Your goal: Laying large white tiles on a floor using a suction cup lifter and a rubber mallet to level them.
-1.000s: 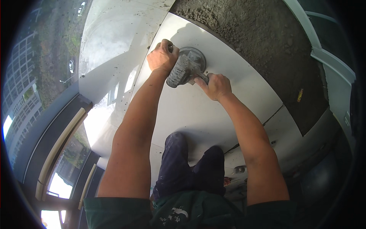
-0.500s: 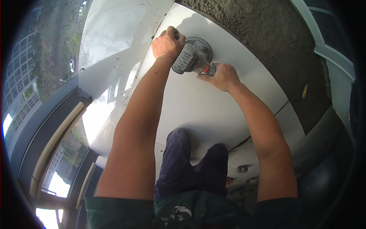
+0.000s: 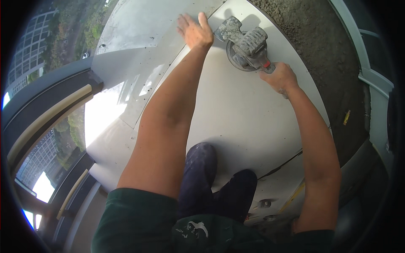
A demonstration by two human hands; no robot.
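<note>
A grey, grime-caked handheld tool sits toward the far end of a broad pale slab, its round base down against the surface as far as I can see from here. The right hand has its fingers wrapped tight round the short handle, just behind a red patch on the body. The left hand holds nothing: its fingers are spread apart, just beside the tool and over the slab's left edge, though I can't tell whether the palm touches anything. The pale slab looks already laid, lying close along the light floor panels on the left, and to my eye that side seems covered. The right side looks unfinished: rough grey-brown bedding lies uncovered past the slab's curved-looking edge, with a small yellow object resting on it. Nearer the person's knees, a dark joint runs open, apparently unfilled. Whether the slab sits level I can't judge.
</note>
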